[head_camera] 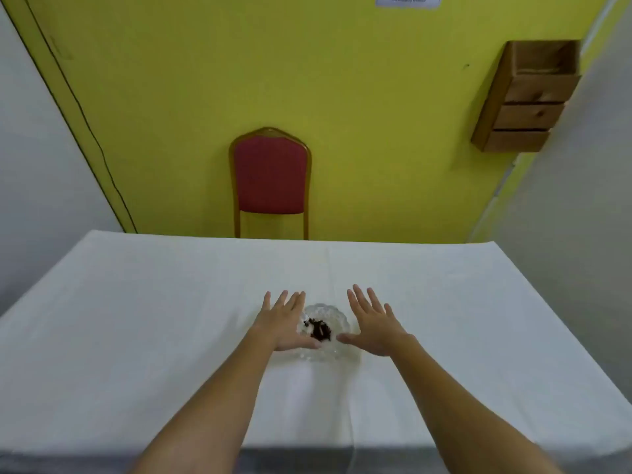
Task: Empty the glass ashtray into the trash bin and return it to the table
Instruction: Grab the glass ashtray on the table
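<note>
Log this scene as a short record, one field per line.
surface: table under a white cloth
ashtray: glass ashtray on the cloth, dark debris inside
left hand: open, flat, at the ashtray's left edge
right hand: open, flat, at its right edge
grasp: none yet
trash bin: not in view
background: red chair, yellow wall, wooden box
</note>
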